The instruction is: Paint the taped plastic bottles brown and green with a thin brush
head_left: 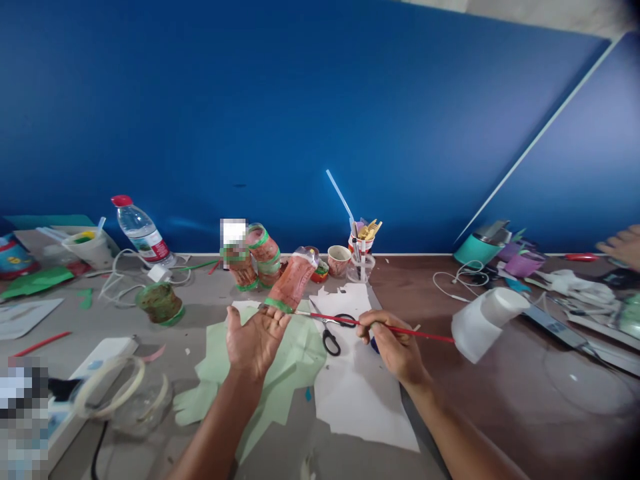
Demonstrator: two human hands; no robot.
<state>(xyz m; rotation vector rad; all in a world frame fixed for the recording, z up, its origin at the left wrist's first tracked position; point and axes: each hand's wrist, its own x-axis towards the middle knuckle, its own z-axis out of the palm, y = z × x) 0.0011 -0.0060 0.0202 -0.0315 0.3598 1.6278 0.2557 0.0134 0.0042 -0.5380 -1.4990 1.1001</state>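
My left hand (257, 337) is palm up with its thumb spread. Its fingertips are at the green rim of a tilted clear plastic bottle piece painted reddish brown (291, 280), and they bear it up; whether they reach inside is hidden. My right hand (393, 343) pinches a thin red-handled paintbrush (423, 333), whose bristles meet the green rim. Below the brush lie black-handled scissors (331, 340) on a torn white sheet (357, 393). Pale green paper (295, 353) spreads under my left hand.
Behind stand similar painted bottle pieces (263, 250), a patterned paper cup (339, 261) and a cup of utensils (363, 240). A water bottle (143, 233) and a power strip (95, 373) are left. Stacked white cups (483, 327) lie right; another person's hand (623, 247) shows far right.
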